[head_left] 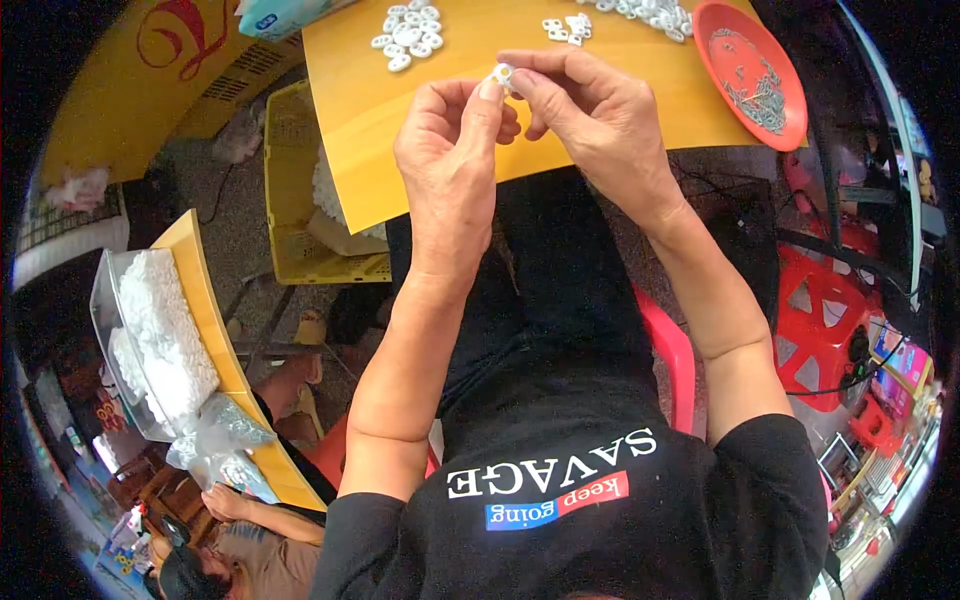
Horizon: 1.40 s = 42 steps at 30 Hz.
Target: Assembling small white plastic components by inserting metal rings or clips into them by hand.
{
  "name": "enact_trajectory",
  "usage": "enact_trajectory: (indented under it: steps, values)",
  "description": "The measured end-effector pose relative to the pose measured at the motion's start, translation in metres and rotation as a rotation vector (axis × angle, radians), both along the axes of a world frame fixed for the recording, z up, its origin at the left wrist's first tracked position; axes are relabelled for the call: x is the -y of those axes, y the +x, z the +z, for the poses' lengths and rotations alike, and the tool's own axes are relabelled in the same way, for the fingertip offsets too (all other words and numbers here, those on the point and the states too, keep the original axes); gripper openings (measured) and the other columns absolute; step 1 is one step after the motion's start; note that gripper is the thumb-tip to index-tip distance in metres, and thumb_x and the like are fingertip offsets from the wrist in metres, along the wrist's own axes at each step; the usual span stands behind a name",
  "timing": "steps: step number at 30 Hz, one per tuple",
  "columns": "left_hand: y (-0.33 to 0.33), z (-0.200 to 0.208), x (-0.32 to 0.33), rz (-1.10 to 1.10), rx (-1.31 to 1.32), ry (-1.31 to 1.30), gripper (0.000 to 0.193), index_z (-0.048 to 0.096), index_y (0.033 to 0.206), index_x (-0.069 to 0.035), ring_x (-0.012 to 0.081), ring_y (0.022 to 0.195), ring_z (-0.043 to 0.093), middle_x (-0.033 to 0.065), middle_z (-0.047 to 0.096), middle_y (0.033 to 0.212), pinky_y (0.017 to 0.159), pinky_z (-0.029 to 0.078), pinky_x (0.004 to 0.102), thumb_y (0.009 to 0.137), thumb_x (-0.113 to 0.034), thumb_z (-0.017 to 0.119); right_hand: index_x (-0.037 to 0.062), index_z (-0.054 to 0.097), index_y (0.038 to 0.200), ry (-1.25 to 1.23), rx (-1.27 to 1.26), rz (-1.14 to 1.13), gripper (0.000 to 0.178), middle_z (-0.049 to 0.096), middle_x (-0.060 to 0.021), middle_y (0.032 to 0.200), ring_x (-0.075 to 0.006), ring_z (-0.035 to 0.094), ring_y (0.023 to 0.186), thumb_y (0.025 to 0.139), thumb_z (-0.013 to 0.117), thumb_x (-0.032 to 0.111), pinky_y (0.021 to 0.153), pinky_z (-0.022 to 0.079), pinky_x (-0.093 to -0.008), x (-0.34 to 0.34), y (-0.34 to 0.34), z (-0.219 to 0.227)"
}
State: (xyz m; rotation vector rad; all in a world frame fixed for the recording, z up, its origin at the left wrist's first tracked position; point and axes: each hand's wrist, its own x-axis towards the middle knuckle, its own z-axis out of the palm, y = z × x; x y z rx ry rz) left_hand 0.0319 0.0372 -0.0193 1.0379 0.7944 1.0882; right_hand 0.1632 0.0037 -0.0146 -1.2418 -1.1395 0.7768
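Note:
Between the fingertips of both hands, over the near part of the yellow table (375,150), is a small white plastic piece (503,73) with round holes. My left hand (455,130) pinches it from the left with thumb and fingers. From the right, my right hand (590,110) grips it too, its thumb laid against the piece. Fingers cover much of it. Beyond my left hand lies a cluster of white oval pieces with holes (408,35). Past my right hand are a few small white pieces (568,28) and a larger white pile (650,14).
A red oval dish (790,90) of small grey metal parts stands at the table's right. Below the table's left edge is a yellow crate (290,180). Further left, another table bears a clear bin (120,340) of white pieces, with another person (250,560) beside it. Red stools (815,320) stand right.

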Motion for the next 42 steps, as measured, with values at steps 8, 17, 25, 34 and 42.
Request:
enact_trajectory:
  steps: [8,17,25,34,42]
  values:
    - [-0.006,-0.005,-0.006,0.004,0.007,0.019,0.019,0.057,0.098,0.001,0.0081,0.075,0.056,0.004,0.062,0.084,0.07,0.047,0.0217,0.096,-0.017,0.063,-0.0038,0.068,0.108,-0.054,-0.138,0.091,0.021,0.068,-0.0043,0.087,-0.0083,0.061,0.071,0.094,0.063,0.012,0.064,0.051,-0.0224,-0.011,-0.006,0.001]
    - [-0.041,-0.004,-0.009,-0.028,-0.054,0.244,0.031,0.06,0.113,0.0,0.0098,0.081,0.057,0.0053,0.062,0.102,0.075,0.048,0.0245,0.104,-0.028,0.049,-0.0039,0.058,0.123,-0.121,-0.465,0.298,0.034,0.066,-0.0036,0.088,-0.0079,0.06,0.068,0.094,0.063,0.013,0.064,0.052,-0.022,-0.013,-0.017,0.012]
    - [-0.04,-0.004,0.028,-0.165,0.18,0.126,0.036,0.056,0.126,-0.001,0.0067,0.083,0.054,0.0052,0.06,0.12,0.072,0.043,0.02,0.105,-0.028,0.045,-0.0002,0.033,0.144,-0.106,-0.716,0.396,0.063,0.065,-0.0077,0.1,-0.0095,0.061,0.076,0.091,0.066,0.007,0.069,0.053,-0.0232,0.02,-0.038,0.011]
    - [-0.027,0.001,0.054,-0.208,0.423,0.134,0.029,0.057,0.118,-0.001,0.0118,0.101,0.054,0.0106,0.055,0.131,0.086,0.044,0.024,0.104,-0.024,0.048,0.0084,0.024,0.152,0.006,-0.721,0.309,0.069,0.064,-0.0044,0.106,-0.0058,0.058,0.088,0.093,0.06,0.003,0.075,0.044,-0.0176,0.05,-0.048,0.021]
    - [-0.046,0.01,0.035,-0.105,0.11,0.086,0.028,0.062,0.115,-0.001,0.0122,0.101,0.057,0.0094,0.06,0.124,0.087,0.046,0.0246,0.103,-0.023,0.049,0.0027,0.027,0.15,-0.01,-0.515,0.323,0.063,0.065,-0.0066,0.106,-0.0081,0.06,0.085,0.097,0.059,0.011,0.076,0.049,-0.0205,0.035,-0.045,0.011]
